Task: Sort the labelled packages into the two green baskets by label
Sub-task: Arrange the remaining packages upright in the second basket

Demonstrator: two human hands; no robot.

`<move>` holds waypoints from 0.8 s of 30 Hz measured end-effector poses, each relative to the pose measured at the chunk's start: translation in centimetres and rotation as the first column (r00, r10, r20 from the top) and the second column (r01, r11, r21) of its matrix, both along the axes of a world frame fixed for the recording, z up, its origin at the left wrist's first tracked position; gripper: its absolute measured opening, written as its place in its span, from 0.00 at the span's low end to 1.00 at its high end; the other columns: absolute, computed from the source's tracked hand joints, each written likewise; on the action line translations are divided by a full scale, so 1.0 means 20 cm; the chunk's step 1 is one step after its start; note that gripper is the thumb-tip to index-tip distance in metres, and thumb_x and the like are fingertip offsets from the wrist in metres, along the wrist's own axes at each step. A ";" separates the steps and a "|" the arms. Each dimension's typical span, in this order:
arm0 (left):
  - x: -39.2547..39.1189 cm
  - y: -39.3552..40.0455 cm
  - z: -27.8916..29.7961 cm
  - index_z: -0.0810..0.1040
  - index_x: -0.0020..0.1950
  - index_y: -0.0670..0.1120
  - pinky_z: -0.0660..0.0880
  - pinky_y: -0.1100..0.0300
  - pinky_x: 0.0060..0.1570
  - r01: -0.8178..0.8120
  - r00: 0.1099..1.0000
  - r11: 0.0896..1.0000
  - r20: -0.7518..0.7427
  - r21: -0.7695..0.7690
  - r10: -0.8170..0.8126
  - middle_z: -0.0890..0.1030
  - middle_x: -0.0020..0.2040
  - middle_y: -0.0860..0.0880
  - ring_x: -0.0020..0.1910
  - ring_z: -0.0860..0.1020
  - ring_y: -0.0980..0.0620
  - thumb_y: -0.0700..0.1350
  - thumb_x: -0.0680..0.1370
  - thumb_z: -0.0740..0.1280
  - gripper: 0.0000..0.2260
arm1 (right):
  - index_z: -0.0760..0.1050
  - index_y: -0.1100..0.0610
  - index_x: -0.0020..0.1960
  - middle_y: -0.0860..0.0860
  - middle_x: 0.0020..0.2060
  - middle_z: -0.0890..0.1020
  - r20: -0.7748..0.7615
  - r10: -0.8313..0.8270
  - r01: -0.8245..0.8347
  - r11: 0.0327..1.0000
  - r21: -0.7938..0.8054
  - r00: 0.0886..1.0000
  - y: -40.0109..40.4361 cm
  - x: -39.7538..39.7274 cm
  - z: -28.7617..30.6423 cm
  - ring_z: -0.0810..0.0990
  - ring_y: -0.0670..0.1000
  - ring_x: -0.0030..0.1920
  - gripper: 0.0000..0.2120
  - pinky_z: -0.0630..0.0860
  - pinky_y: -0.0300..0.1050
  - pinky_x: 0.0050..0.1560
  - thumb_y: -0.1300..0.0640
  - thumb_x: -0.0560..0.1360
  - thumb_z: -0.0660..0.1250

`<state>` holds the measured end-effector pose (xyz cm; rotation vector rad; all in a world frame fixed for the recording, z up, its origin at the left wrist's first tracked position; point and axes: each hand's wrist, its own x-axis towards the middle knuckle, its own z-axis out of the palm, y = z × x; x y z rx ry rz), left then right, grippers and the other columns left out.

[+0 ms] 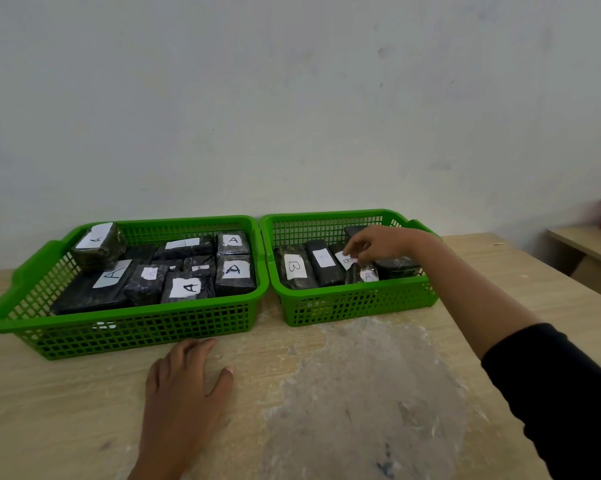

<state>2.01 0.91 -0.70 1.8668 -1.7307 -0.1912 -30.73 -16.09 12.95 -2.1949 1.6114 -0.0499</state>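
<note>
Nearest the camera, the left hand (184, 386) lies flat on the table (344, 393), palm down and fingers spread, holding nothing; it seems to rest there as a brace while the other arm reaches. Just beyond it stands the left basket (125, 327), green and latticed, packed with dark wrapped packages whose white labels mostly read A; one labelled package (98, 244) sits propped high in the far left corner, on top of the others. Touching it at the rim is the right basket (357, 306), where several packages stand side by side showing B labels (293, 267). One small package (366, 273) near the front of this basket seems to carry an A, though the label is crumpled and hard to read. The right hand (378, 242) hangs over that basket, its grip pinched nearly together just above a tilted B label (346, 259); whether it actually clamps the package I cannot tell. My reading is that sorting is nearly finished and this hand is either settling or checking a package.
</note>
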 end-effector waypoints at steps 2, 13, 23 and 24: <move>0.00 0.00 0.00 0.71 0.64 0.56 0.54 0.52 0.71 -0.005 1.000 1.000 0.004 0.001 0.005 0.70 0.63 0.53 0.66 0.67 0.50 0.53 0.73 0.67 0.19 | 0.77 0.53 0.63 0.42 0.47 0.78 -0.126 0.020 -0.010 0.997 0.074 0.992 0.01 0.00 -0.02 0.77 0.47 0.52 0.17 0.70 0.43 0.57 0.57 0.74 0.69; 0.00 0.01 0.02 0.70 0.65 0.56 0.54 0.52 0.71 0.003 1.000 1.000 0.002 0.022 -0.003 0.69 0.64 0.53 0.66 0.66 0.50 0.53 0.74 0.67 0.20 | 0.81 0.51 0.57 0.38 0.39 0.78 -0.041 0.039 -0.037 0.998 0.048 0.998 0.04 0.05 -0.02 0.75 0.40 0.39 0.13 0.67 0.35 0.39 0.60 0.73 0.70; 0.00 0.01 0.01 0.71 0.65 0.55 0.54 0.52 0.71 0.001 1.000 1.000 -0.005 0.014 -0.001 0.69 0.65 0.53 0.67 0.66 0.50 0.53 0.74 0.67 0.20 | 0.79 0.55 0.60 0.49 0.49 0.82 -0.152 0.141 -0.093 0.954 0.286 0.978 0.05 0.30 -0.08 0.81 0.53 0.50 0.12 0.78 0.47 0.49 0.55 0.79 0.63; 0.00 0.01 0.01 0.71 0.65 0.55 0.54 0.51 0.71 0.000 1.000 1.000 -0.003 0.014 0.000 0.69 0.64 0.53 0.67 0.66 0.50 0.53 0.74 0.67 0.20 | 0.78 0.56 0.61 0.51 0.52 0.82 -0.152 0.139 -0.088 0.950 0.300 0.978 0.05 0.30 -0.08 0.81 0.55 0.53 0.13 0.78 0.49 0.54 0.56 0.79 0.63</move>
